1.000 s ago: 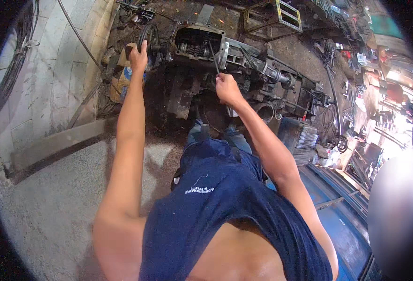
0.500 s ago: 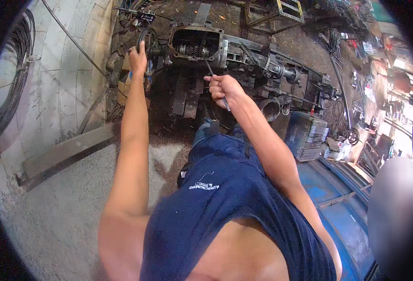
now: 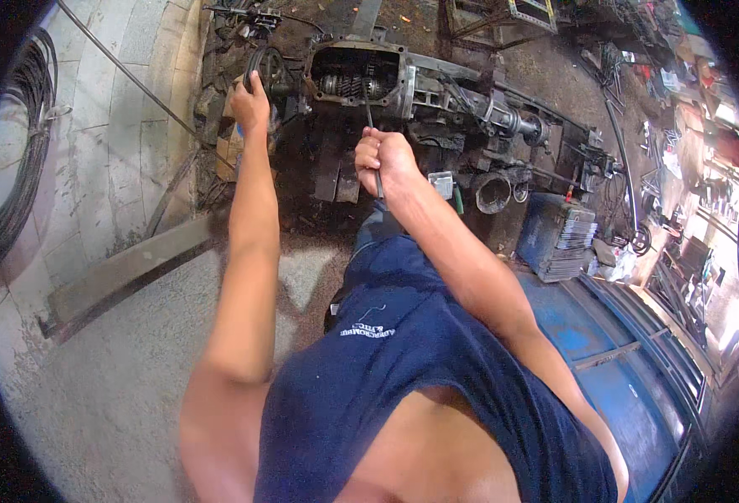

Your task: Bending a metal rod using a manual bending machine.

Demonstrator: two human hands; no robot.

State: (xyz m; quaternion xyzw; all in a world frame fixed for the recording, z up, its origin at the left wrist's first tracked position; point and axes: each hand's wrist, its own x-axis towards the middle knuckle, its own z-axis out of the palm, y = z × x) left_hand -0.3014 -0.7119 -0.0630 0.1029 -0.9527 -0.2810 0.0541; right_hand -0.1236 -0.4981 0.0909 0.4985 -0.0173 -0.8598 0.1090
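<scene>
A slim, dark metal rod (image 3: 368, 116) is at upper centre, its far end at an open, greasy metal housing (image 3: 404, 74) with toothed steel gears (image 3: 352, 86) inside. The right hand (image 3: 383, 161) wraps the rod in a fist. Further left, the left hand (image 3: 250, 107) meets a dark, round metal wheel (image 3: 257, 64); its grip I cannot tell.

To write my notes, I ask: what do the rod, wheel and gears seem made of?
Rod: probably steel, dull grey, thin and straight. Wheel: likely metal; its dark, dull surface leaves rubber possible. Gears: seemingly steel, oily-looking, with bright glints.
</scene>
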